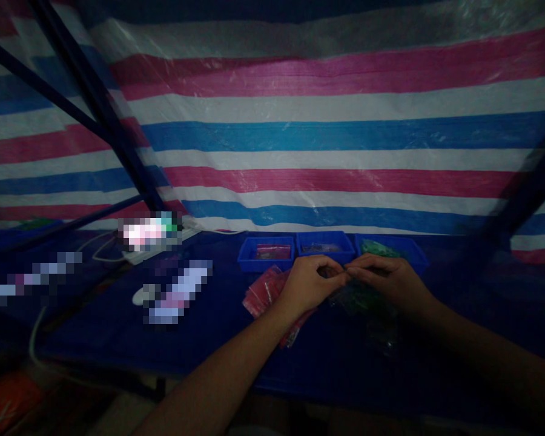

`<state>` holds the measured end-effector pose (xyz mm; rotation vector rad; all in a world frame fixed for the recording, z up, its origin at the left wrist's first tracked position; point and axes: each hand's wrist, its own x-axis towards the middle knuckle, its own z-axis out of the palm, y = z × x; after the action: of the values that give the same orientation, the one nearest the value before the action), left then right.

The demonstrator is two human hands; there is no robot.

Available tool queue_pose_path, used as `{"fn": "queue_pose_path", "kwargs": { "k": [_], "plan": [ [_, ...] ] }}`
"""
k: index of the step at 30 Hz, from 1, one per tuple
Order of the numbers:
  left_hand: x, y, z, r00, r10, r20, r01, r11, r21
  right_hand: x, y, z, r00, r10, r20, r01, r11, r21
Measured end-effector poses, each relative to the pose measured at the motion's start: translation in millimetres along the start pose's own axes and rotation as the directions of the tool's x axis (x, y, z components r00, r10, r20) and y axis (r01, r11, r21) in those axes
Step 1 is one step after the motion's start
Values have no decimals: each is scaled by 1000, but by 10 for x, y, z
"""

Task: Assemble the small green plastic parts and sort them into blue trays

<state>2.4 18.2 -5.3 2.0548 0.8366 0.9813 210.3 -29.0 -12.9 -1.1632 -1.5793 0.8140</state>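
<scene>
My left hand (317,280) and my right hand (388,275) meet fingertip to fingertip just in front of the blue bins. Both are pinched closed; whatever lies between the fingers is too small and dark to make out. Under and left of my left wrist spreads a pile of red plastic packets (266,292). Clear and greenish plastic bags (367,300) lie on the table below my right hand. Behind the hands stand a left blue bin (244,259) with a red packet, a middle blue bin (346,240) with clear packets, and a right blue bin (418,257) with green packets.
The dark blue table (118,327) carries a white power strip (138,257) with a cable, a round white object (140,296) and blurred-out items at left. A striped tarp (327,133) hangs behind. Dark metal posts (122,154) rise at left and right.
</scene>
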Motion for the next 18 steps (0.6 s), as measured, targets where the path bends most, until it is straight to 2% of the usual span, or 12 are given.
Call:
{"fn": "queue_pose_path", "kwargs": {
  "k": [3, 5, 11, 18],
  "plan": [
    [11, 0, -6, 1000, 12, -25, -12, 1000, -1, 9, 33, 9, 994, 106, -37, -104, 992, 65],
    [18, -7, -10, 999, 15, -45, -18, 999, -48, 21, 73, 14, 987, 140, -82, -129, 984, 125],
    [29, -43, -35, 997, 17, -76, -28, 989, -145, 35, 88, 17, 984, 154, -94, -132, 971, 202],
    [26, -26, -65, 995, 77, -55, -82, 992, -96, 20, 92, 47, 988, 150, -34, -135, 951, 277]
  ]
}}
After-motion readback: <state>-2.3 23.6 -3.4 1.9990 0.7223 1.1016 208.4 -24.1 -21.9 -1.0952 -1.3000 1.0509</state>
